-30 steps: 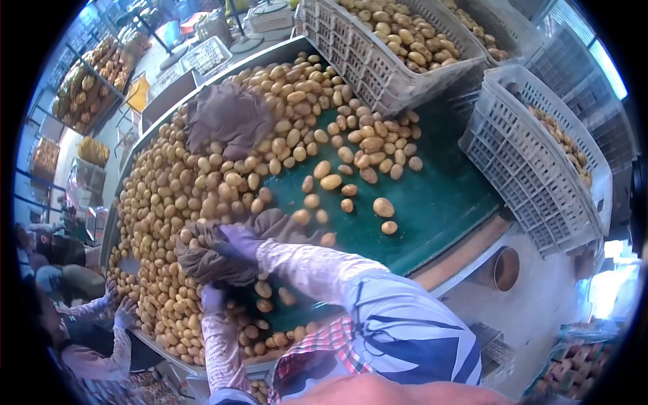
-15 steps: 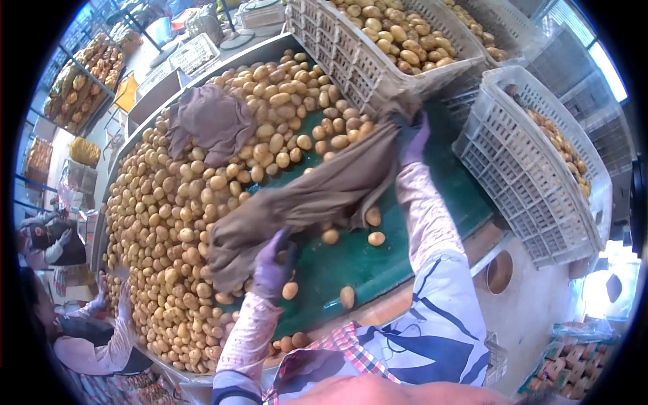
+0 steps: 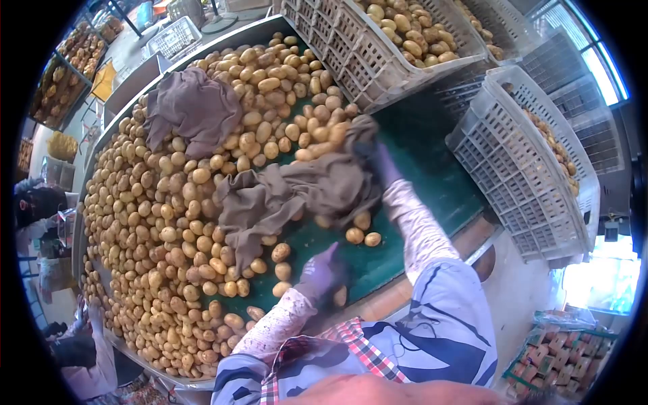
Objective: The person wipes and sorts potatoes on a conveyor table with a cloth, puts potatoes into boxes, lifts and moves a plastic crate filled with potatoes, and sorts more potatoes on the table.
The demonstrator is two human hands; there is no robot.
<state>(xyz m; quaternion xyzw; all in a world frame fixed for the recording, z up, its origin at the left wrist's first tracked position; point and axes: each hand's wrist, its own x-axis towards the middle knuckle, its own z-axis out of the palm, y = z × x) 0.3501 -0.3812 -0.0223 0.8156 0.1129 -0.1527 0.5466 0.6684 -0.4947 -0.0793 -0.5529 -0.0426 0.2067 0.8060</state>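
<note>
The right hand (image 3: 379, 160) holds the near brown cloth (image 3: 320, 185) in its fingers, over potatoes (image 3: 168, 234). The left hand (image 3: 321, 270) is close by, its fingers too blurry to tell.

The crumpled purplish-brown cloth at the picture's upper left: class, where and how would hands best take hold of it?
Probably by the raised folds in the middle of the crumpled cloth, pinched from above: it lies loosely bunched on the yellow-brown potatoes, so its folds stand up while its edges spread over them.
</note>
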